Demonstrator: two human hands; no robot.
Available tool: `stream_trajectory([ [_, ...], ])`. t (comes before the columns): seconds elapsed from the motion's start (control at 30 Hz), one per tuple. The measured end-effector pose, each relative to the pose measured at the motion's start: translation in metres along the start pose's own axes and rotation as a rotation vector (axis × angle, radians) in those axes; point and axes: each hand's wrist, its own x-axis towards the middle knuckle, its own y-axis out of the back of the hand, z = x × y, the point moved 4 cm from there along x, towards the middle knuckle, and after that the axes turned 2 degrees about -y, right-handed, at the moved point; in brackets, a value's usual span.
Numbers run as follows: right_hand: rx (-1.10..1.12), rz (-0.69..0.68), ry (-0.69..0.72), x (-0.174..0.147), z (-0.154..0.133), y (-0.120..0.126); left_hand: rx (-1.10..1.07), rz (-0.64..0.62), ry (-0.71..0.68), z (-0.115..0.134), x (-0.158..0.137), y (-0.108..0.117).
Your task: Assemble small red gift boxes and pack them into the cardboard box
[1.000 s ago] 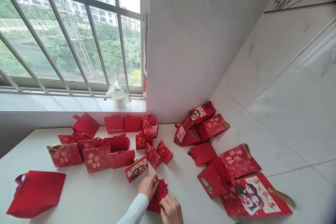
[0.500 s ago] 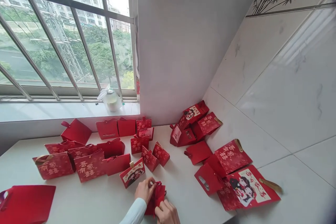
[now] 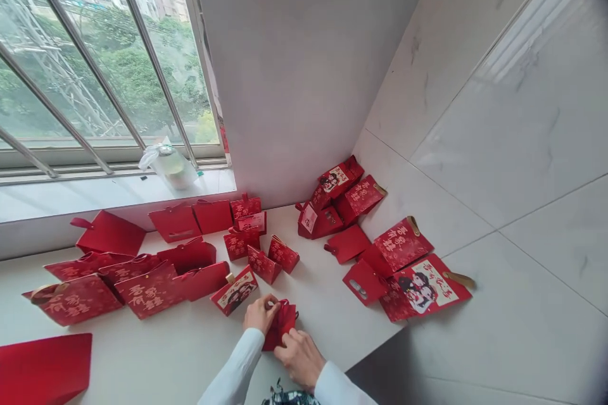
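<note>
A small red gift box [image 3: 286, 321] stands on the white table top [image 3: 156, 361] between my two hands, with a red ribbon loop and dark cord at its top. My left hand [image 3: 261, 314] is closed at the box's upper left edge, thumb and fingers pinched by the ribbon. Lower down, my right hand [image 3: 300, 357] has its fingers bent against the front right side of the box. What lies under the right fingertips is hidden. Just left of my left hand is a small box with a cartoon couple print [image 3: 235, 291].
Several red gift boxes [image 3: 152, 291] crowd the left, and more [image 3: 365, 193] lean along the right tiled wall. A large plain red box [image 3: 47, 367] lies at the near left. A bagged jar [image 3: 175, 168] sits on the windowsill. The table edge [image 3: 375, 349] runs at the right.
The view has tilted down and turned right, so more of both sleeves shows. Both hands stay on the same small box, with little shift in their hold.
</note>
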Motion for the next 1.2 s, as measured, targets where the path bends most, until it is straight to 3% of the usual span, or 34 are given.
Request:
stream_trajectory([
  [0.17, 0.069, -0.076, -0.053, -0.007, 0.012, 0.014, 0.005, -0.026, -0.031, 0.003, 0.004, 0.0],
  [0.37, 0.115, 0.053, -0.293, -0.009, 0.029, 0.036, -0.047, -0.023, -0.021, 0.009, 0.002, -0.002],
  [0.67, 0.172, 0.22, 0.008, -0.009, -0.001, -0.001, -0.155, 0.025, 0.056, 0.0, -0.01, -0.011],
  [0.9, 0.148, 0.318, 0.188, -0.014, -0.015, -0.002, -0.173, 0.017, 0.091, -0.002, -0.016, -0.012],
  [1.03, 0.155, 0.309, 0.196, -0.01, -0.018, 0.0, -0.176, 0.012, 0.092, -0.002, -0.016, -0.01],
  [1.2, 0.235, 0.189, 0.157, -0.02, -0.01, 0.012, -0.198, -0.031, 0.046, -0.002, -0.01, -0.009],
])
